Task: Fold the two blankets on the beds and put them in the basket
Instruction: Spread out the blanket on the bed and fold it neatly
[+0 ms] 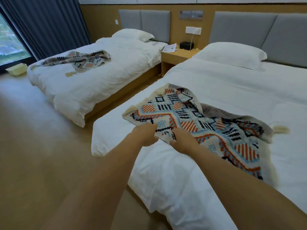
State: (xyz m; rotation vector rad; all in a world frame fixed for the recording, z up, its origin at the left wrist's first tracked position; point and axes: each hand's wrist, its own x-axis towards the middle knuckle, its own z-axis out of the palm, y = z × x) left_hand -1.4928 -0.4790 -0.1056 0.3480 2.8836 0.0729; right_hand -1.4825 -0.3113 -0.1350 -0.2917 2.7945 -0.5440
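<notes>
A patterned knit blanket in orange, blue, black and cream lies rumpled on the near bed. My left hand and my right hand both grip its near edge, close together, with a small fold of the fabric between them. A second blanket of the same pattern lies crumpled on the far bed. A pale yellow basket stands on the floor by the window, beyond the far bed's foot corner.
A wooden nightstand with papers and a black box stands between the beds. White pillows lie at both headboards. Dark curtains hang at the left by the window. Tan floor runs along the foot of both beds.
</notes>
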